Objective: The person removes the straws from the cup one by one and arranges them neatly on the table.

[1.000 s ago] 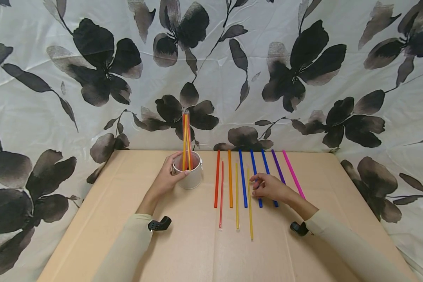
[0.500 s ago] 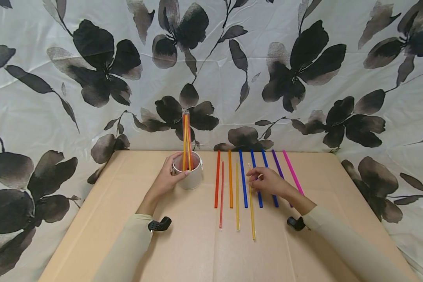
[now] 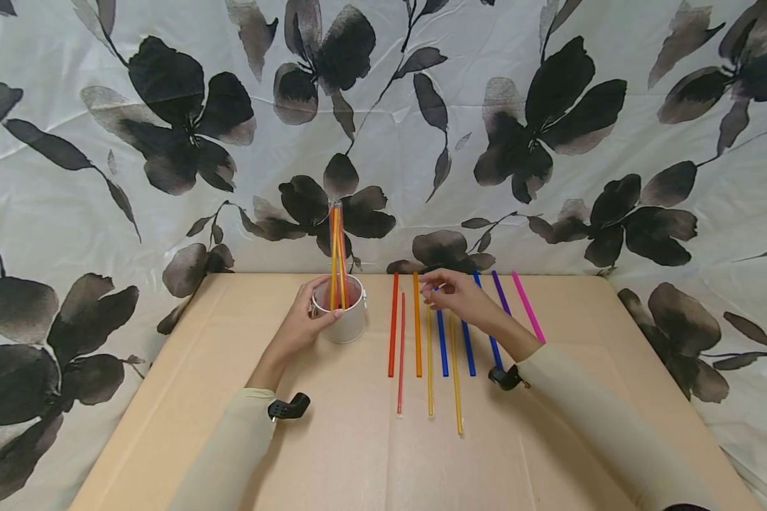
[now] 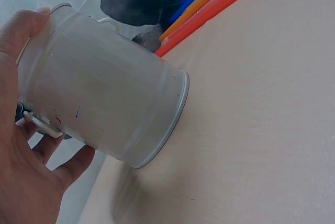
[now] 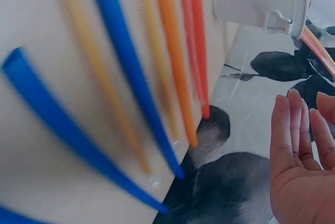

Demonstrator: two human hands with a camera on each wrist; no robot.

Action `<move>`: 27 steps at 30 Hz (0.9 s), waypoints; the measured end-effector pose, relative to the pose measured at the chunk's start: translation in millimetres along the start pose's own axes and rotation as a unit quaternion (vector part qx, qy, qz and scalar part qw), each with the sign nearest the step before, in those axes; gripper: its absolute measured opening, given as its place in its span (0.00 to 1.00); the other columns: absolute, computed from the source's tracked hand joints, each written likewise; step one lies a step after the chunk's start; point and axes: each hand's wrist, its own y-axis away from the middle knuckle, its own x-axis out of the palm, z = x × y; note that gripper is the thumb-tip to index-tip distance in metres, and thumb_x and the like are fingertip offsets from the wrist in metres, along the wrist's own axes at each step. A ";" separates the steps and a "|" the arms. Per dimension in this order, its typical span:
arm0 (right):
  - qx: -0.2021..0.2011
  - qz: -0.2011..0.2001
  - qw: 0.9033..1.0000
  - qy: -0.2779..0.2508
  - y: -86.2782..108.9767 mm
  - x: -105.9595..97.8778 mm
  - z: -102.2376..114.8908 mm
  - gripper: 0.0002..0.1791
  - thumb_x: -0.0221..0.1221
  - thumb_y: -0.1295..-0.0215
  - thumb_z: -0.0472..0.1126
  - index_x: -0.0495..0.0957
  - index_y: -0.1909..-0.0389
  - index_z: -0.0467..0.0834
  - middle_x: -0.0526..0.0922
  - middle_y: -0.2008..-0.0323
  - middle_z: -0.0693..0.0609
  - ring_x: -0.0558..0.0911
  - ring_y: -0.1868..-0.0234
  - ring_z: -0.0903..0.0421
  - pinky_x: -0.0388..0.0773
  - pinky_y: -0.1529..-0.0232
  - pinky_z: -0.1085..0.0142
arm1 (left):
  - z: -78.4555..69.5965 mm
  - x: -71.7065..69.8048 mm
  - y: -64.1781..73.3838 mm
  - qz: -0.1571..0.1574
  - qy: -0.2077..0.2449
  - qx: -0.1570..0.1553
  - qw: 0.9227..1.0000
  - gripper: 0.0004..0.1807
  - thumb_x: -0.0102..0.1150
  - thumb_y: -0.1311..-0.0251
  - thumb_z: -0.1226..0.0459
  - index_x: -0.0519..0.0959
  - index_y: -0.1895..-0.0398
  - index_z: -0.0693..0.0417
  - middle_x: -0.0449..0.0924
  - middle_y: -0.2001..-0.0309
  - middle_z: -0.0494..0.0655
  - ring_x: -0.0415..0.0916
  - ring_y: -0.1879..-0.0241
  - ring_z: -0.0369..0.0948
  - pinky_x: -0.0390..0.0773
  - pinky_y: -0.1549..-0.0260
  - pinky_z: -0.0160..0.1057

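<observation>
My left hand (image 3: 297, 330) grips a small white pail (image 3: 350, 328), its thumb over the rim. Several thin red and yellow straws (image 3: 337, 248) stand up out of the pail. My right hand (image 3: 460, 294) hovers over the far ends of the laid-out straws, and in the right wrist view its fingers are loosely bent around nothing. Below it lie a thin yellow straw (image 3: 457, 383), another thin yellow straw (image 3: 430, 376) and a thick blue straw (image 3: 444, 348). The pail's wire handle (image 4: 44, 124) hangs against its side in the left wrist view.
More straws lie in the row: thick red (image 3: 393, 326), thin red (image 3: 401, 355), thick orange (image 3: 417, 326), two more blue, purple (image 3: 501, 291) and pink (image 3: 527, 305). A floral cloth (image 3: 422, 142) hangs behind the table's (image 3: 332, 440) back edge.
My right hand has let go of the thin yellow straw, now lying between two blue ones, and moved left and toward the back. The left hand and pail have stayed in place.
</observation>
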 end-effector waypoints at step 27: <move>-0.060 0.027 0.998 0.023 -91.0 59.9 44.1 0.19 0.59 0.26 0.36 0.76 0.36 0.44 0.82 0.44 0.42 0.83 0.51 0.49 0.83 0.47 0.60 | -0.5 -0.3 0.8 0.004 0.019 0.002 1.000 0.42 0.69 0.37 0.56 0.58 0.23 0.41 0.53 0.25 0.50 0.47 0.22 0.50 0.48 0.26 0.66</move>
